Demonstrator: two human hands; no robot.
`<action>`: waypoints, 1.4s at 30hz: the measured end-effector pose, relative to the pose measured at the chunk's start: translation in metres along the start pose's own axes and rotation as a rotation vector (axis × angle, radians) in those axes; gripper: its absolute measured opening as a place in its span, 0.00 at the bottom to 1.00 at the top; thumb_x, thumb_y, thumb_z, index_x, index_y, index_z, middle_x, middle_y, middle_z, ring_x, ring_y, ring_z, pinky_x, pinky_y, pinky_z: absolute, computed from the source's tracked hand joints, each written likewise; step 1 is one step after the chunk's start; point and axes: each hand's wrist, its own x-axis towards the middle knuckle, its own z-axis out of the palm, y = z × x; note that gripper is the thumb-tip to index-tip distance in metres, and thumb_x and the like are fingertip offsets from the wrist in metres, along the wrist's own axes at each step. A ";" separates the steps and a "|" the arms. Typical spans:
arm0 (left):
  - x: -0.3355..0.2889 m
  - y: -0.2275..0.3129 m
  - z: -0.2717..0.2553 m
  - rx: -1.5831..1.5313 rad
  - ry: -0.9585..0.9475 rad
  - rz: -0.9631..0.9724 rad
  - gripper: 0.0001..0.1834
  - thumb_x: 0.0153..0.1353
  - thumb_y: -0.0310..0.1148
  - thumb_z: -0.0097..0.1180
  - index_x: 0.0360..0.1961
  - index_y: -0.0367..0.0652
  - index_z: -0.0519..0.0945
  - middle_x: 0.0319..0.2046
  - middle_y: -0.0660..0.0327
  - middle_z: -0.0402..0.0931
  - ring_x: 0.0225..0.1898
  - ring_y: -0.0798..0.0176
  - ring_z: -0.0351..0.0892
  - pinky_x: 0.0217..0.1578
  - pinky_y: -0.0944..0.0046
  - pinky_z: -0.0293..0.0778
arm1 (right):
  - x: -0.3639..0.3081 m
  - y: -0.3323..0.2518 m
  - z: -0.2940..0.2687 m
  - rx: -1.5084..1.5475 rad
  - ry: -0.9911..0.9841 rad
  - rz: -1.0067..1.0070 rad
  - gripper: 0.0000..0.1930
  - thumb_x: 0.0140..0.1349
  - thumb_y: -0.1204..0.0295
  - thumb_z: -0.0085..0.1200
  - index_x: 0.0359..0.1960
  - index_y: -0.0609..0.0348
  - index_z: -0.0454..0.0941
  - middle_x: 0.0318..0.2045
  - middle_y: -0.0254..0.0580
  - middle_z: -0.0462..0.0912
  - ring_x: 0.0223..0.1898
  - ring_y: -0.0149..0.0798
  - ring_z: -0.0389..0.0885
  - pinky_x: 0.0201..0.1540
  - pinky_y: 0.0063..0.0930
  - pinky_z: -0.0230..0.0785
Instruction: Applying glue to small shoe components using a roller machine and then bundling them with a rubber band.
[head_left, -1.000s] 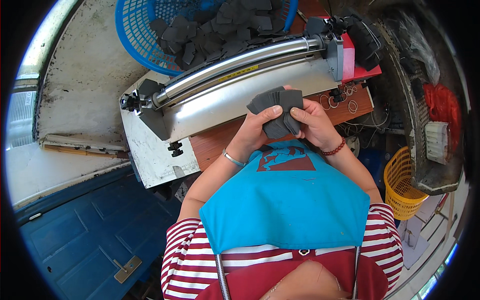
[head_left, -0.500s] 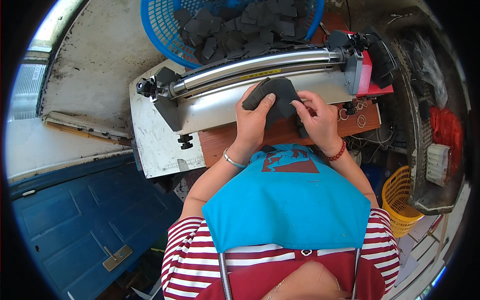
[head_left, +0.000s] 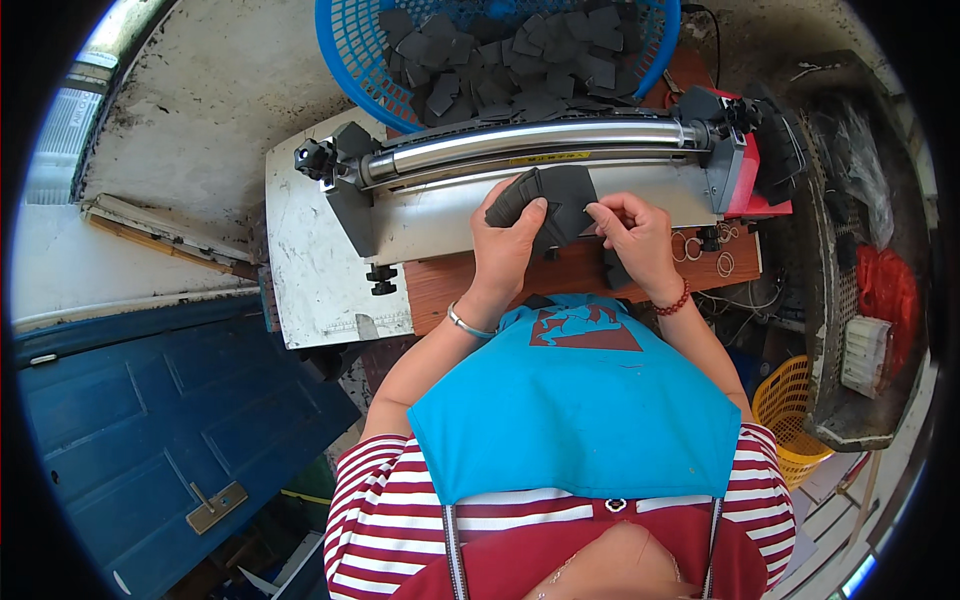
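Observation:
My left hand (head_left: 503, 245) grips a stack of thin dark grey sheet pieces (head_left: 515, 200), its thumb pressed across them. One squarish piece (head_left: 568, 195) fans out from the stack to the right. At that piece's right edge, the thumb and forefinger of my right hand (head_left: 640, 238) are pinched together; whatever lies between the tips is too small to make out. Both hands are over the near side of a roller machine (head_left: 430, 220) with a shiny steel roller (head_left: 540, 137). Another dark piece (head_left: 616, 270) lies below my right hand, on the red-brown board (head_left: 450, 290).
Behind the roller, a blue basket (head_left: 352, 70) holds many dark pieces. Black knobs (head_left: 315, 158) stick out at the machine's ends. Pale rings (head_left: 725, 263) hang at the board's right. A yellow basket (head_left: 790, 425) stands lower right, and a blue door (head_left: 180, 420) lies lower left.
The outer piece has turned so its right edge stands squarer. My right fingertips have shifted slightly down along it. The whole view has shifted a little, moving the machine and blue basket rightward.

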 end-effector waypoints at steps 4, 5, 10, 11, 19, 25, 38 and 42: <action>0.002 -0.002 -0.003 0.015 0.047 0.024 0.15 0.60 0.22 0.56 0.48 0.32 0.76 0.40 0.61 0.79 0.40 0.72 0.76 0.44 0.71 0.74 | 0.004 0.001 0.000 -0.055 -0.011 -0.013 0.08 0.62 0.69 0.60 0.31 0.63 0.81 0.19 0.31 0.79 0.18 0.20 0.72 0.20 0.16 0.64; 0.002 -0.002 -0.005 0.013 0.079 0.035 0.15 0.59 0.21 0.56 0.48 0.32 0.76 0.40 0.61 0.79 0.40 0.72 0.76 0.44 0.71 0.74 | 0.006 0.001 -0.001 -0.058 -0.015 -0.014 0.08 0.62 0.69 0.60 0.31 0.63 0.81 0.19 0.31 0.79 0.18 0.20 0.72 0.20 0.16 0.64; 0.004 0.002 -0.025 0.009 0.136 0.092 0.15 0.59 0.21 0.56 0.48 0.33 0.76 0.40 0.62 0.79 0.40 0.73 0.76 0.44 0.71 0.74 | 0.027 -0.007 -0.027 -0.333 -0.354 0.247 0.13 0.64 0.66 0.57 0.28 0.64 0.79 0.17 0.31 0.77 0.17 0.20 0.72 0.20 0.14 0.64; 0.003 0.003 -0.029 0.037 0.144 0.103 0.15 0.59 0.21 0.56 0.48 0.33 0.76 0.40 0.62 0.79 0.40 0.73 0.76 0.45 0.71 0.74 | 0.034 -0.002 -0.030 -0.397 -0.404 0.300 0.16 0.64 0.61 0.55 0.27 0.63 0.79 0.15 0.32 0.76 0.15 0.23 0.73 0.19 0.17 0.64; 0.006 -0.001 -0.029 -0.026 0.109 0.022 0.17 0.61 0.23 0.56 0.52 0.34 0.74 0.43 0.60 0.78 0.44 0.71 0.77 0.46 0.70 0.75 | 0.061 0.006 0.006 -0.586 -0.213 -0.019 0.26 0.64 0.49 0.50 0.26 0.64 0.81 0.17 0.43 0.79 0.22 0.40 0.79 0.28 0.33 0.70; 0.009 -0.002 -0.029 -0.115 0.090 -0.049 0.18 0.62 0.24 0.57 0.53 0.34 0.73 0.43 0.59 0.77 0.42 0.68 0.78 0.42 0.68 0.80 | 0.051 0.006 0.001 -0.045 -0.498 0.205 0.21 0.66 0.55 0.53 0.24 0.60 0.78 0.14 0.28 0.74 0.14 0.21 0.68 0.17 0.17 0.58; 0.010 0.012 -0.024 -0.098 0.074 -0.052 0.21 0.62 0.24 0.49 0.57 0.34 0.71 0.44 0.57 0.77 0.41 0.67 0.79 0.35 0.66 0.83 | 0.060 -0.001 0.012 -0.207 -0.469 0.119 0.18 0.66 0.57 0.54 0.25 0.60 0.80 0.13 0.28 0.74 0.14 0.20 0.67 0.16 0.16 0.57; 0.011 0.005 -0.030 -0.100 0.080 -0.012 0.21 0.63 0.23 0.48 0.57 0.34 0.71 0.46 0.58 0.77 0.44 0.67 0.78 0.45 0.67 0.78 | 0.058 -0.006 0.008 -0.059 -0.566 0.231 0.15 0.66 0.61 0.55 0.27 0.59 0.79 0.15 0.27 0.75 0.13 0.18 0.66 0.15 0.14 0.56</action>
